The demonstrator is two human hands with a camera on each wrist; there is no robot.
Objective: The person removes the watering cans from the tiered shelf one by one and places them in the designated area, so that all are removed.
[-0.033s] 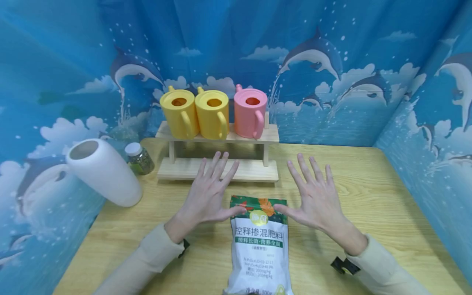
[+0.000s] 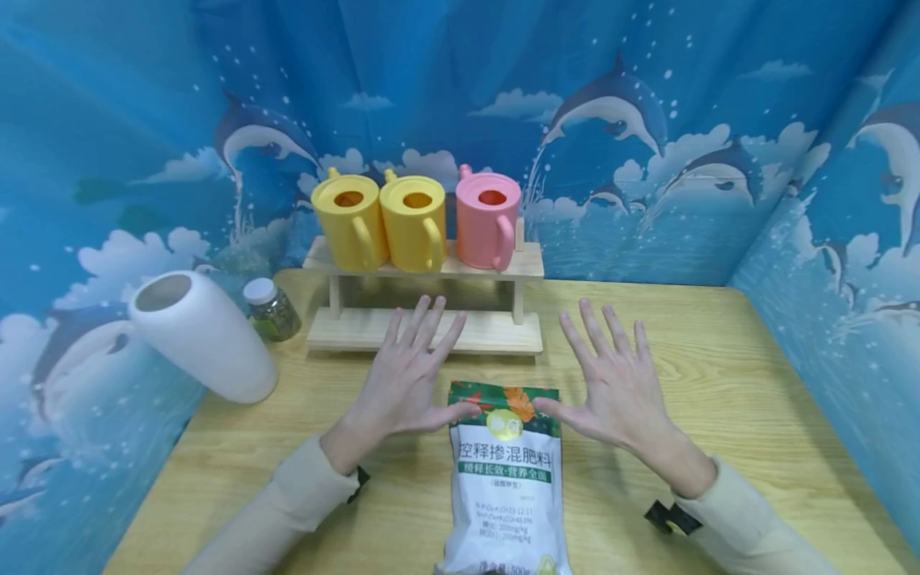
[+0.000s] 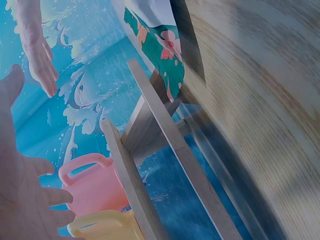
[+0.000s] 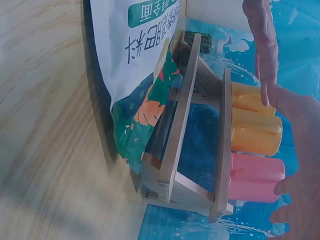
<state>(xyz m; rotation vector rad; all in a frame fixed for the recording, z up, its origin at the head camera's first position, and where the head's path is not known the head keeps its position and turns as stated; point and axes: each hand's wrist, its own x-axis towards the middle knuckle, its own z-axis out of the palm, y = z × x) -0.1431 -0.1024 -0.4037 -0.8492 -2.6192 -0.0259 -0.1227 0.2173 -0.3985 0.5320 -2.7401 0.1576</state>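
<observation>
My left hand (image 2: 406, 382) hovers with spread, straight fingers, its thumb overlapping the top left of a white and green fertilizer bag (image 2: 506, 487) in the head view. On the other side my right hand (image 2: 616, 391) is spread the same way, thumb over the bag's top right edge. Neither hand holds anything. Behind them is a two-tier wooden stand (image 2: 496, 332). Its upper shelf carries two yellow watering cans (image 2: 415, 231) side by side and a pink watering can (image 2: 483, 231), handles facing me. The right wrist view shows the bag (image 4: 120, 55) in front of the stand.
A tall white vase (image 2: 208, 339) stands at the left of the wooden table (image 2: 719, 383). Between vase and stand is a small jar (image 2: 273, 313) with a white lid and dark contents. A blue dolphin-print curtain (image 2: 647, 160) surrounds the table at the back and sides.
</observation>
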